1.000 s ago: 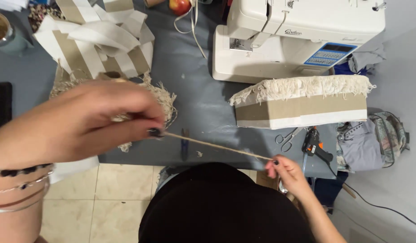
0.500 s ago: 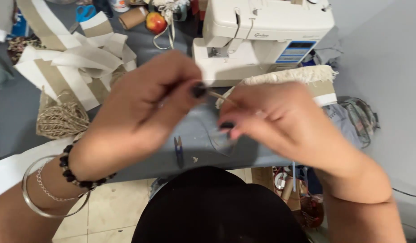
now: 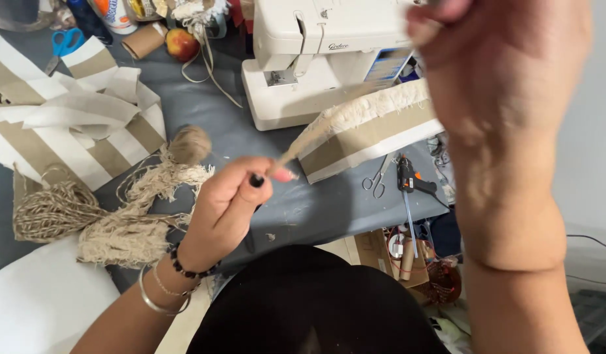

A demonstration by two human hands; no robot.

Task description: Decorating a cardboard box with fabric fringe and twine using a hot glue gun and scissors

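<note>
My left hand (image 3: 231,206) hangs over the grey table (image 3: 205,111), its fingertips pinched on a strand of jute twine (image 3: 316,134). The strand runs up to the right, blurred, towards my right hand (image 3: 506,72). That hand is raised close to the camera at the top right; its fingers look closed on the strand's upper end, though the blur hides the grip. Below the strand lies a fabric-covered box with a frayed fringe (image 3: 375,131).
A white sewing machine (image 3: 316,52) stands at the back. Striped fabric pieces (image 3: 74,118), a twine ball (image 3: 188,144) and frayed jute bundles (image 3: 119,223) lie left. Scissors (image 3: 376,178) and a glue gun (image 3: 408,177) sit by the right edge. An apple (image 3: 183,44) is behind.
My hands were together at the middle; now they are apart. The right hand has risen towards the camera with the strand stretched, and the left has dropped lower over the table.
</note>
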